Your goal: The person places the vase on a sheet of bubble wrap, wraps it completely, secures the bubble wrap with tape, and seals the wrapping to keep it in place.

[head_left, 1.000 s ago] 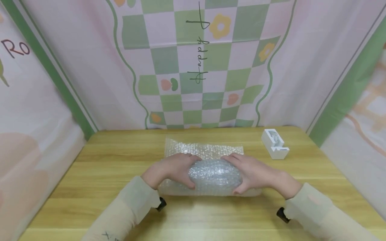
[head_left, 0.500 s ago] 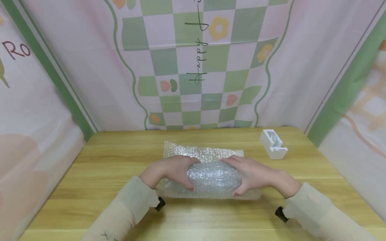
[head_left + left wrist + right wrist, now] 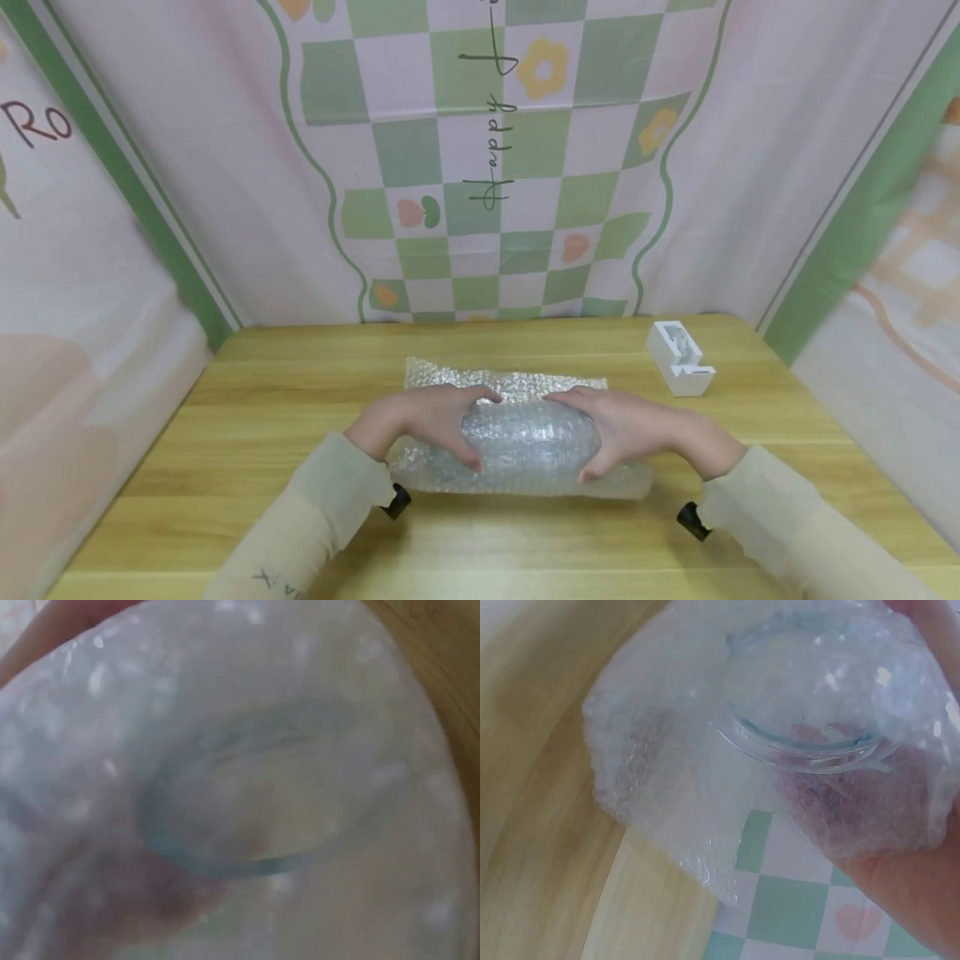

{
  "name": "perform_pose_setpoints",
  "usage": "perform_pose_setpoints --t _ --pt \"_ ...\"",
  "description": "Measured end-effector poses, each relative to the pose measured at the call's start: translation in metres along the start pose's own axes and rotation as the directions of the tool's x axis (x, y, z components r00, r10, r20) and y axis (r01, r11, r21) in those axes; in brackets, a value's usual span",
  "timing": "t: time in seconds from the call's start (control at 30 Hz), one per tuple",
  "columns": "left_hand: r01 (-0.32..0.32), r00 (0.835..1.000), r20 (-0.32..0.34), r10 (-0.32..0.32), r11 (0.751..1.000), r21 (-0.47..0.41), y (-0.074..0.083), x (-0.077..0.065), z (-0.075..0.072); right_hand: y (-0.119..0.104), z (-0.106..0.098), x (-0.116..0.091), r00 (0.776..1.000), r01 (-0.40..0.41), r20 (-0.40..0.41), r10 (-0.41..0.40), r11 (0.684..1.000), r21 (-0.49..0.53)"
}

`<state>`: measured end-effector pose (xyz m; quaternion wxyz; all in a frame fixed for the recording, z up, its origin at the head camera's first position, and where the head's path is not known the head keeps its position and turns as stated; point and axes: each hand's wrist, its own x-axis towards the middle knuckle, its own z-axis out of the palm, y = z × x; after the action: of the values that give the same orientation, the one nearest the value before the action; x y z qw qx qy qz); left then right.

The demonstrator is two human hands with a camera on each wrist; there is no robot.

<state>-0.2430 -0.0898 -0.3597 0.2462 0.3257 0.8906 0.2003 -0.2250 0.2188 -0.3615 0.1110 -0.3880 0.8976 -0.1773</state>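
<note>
A roll of clear bubble wrap (image 3: 529,442) lies crosswise on the table in the head view. Through its layers, a round glass rim (image 3: 802,761) shows at one end in the right wrist view. The left wrist view shows a bluish glass ring (image 3: 255,866) at the other end; whether it is a jar or a cup I cannot tell. My left hand (image 3: 437,417) grips the roll's left end, thumb on the near side and fingers over the far side. My right hand (image 3: 624,423) holds the right end likewise. A loose bubble wrap flap (image 3: 502,385) spreads flat beyond the roll.
A white tape dispenser (image 3: 680,360) stands at the back right of the wooden table (image 3: 285,417). Behind the table's far edge hangs a patterned curtain (image 3: 480,150), with more fabric at both sides. A black wrist camera (image 3: 397,502) sits under the left cuff.
The bubble wrap with its loose flap has shifted slightly toward the near edge. Both hands keep their hold on the roll's ends. The head view has tilted a little.
</note>
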Motion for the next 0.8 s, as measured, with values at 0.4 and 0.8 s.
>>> perform_pose_setpoints --t 0.4,0.8 --pt "-0.028 1.0 0.009 0.028 1.0 -0.01 0.002 -0.001 -0.003 -0.006 0.001 -0.007 1.0 -0.001 -0.017 0.001 1.0 0.017" --pt "-0.02 0.999 0.04 0.023 0.998 -0.061 -0.005 0.004 -0.01 -0.027 0.018 -0.014 0.955 0.101 -0.218 -0.202 0.911 -0.4"
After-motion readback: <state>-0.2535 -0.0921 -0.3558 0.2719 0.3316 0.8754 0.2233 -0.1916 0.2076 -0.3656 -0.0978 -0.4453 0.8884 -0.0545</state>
